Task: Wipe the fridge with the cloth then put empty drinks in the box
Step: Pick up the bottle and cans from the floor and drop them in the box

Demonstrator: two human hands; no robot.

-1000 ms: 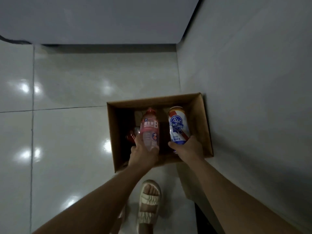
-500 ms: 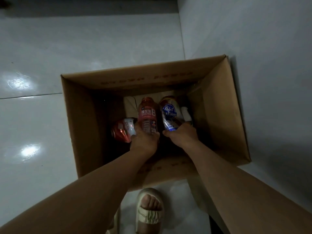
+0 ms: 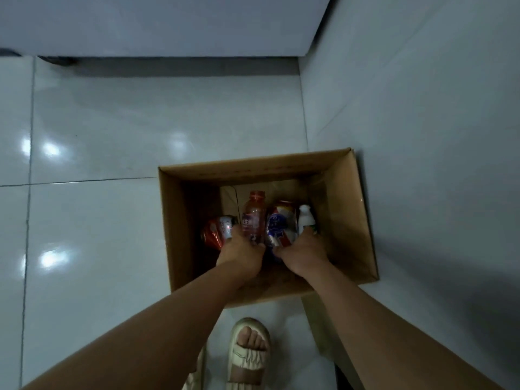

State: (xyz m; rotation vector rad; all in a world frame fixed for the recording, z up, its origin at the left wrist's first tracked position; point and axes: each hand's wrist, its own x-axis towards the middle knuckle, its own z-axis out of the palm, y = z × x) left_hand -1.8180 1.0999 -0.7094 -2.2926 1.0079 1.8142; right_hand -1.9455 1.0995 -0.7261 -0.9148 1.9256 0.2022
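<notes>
Inside box (image 3: 349,220): left hand (image 3: 242,253) gripping pink bottle (image 3: 254,218), right hand (image 3: 302,253) gripping can (image 3: 280,223).

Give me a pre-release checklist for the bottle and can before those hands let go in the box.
1. Left hand grips pink bottle: ok.
2. Right hand grips blue-label can: ok.
3. Both drinks are down inside the cardboard box: ok.
4. Bottle and can resting on the box floor: cannot tell, the hands hide their bases.
5. Room beside the red can and white bottle: ok, though tight.
6. Drinks empty: cannot tell.
</notes>
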